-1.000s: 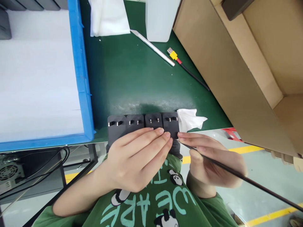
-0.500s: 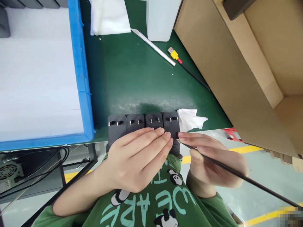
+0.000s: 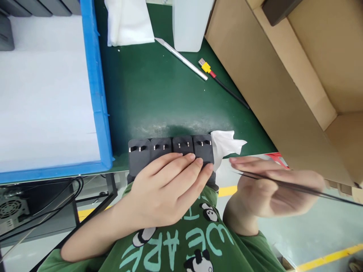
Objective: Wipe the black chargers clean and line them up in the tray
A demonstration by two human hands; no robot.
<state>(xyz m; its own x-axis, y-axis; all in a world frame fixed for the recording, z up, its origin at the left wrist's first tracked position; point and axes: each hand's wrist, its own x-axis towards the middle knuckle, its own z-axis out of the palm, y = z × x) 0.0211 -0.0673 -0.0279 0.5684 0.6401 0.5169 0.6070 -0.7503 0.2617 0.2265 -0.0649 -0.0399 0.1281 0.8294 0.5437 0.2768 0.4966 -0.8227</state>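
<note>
Several black plug adapters (image 3: 138,153) stand side by side in a row at the table's near edge, metal prongs facing up. My left hand (image 3: 167,189) lies over them, its fingers close together and curved against their front; its thumb is hidden. My right hand (image 3: 280,189), smeared by motion, is apart from the row, off to its right. Pinched between its thumb and fingers is a thin black cord (image 3: 337,195) that runs out past the right side of the view. Touching the row's right end is a crumpled white wipe (image 3: 227,145).
A blue-rimmed tray (image 3: 99,113) with grey blocks occupies the left. Farther back are a folded white cloth (image 3: 129,22), a craft knife (image 3: 183,60), a white container (image 3: 190,26) and a yellow-tipped USB cable (image 3: 205,67). An open cardboard box (image 3: 269,83) stands right.
My right hand has drawn away from the adapters to the right, taking the cord with it. My left hand stays over the row, its lowest finger shifted slightly right.
</note>
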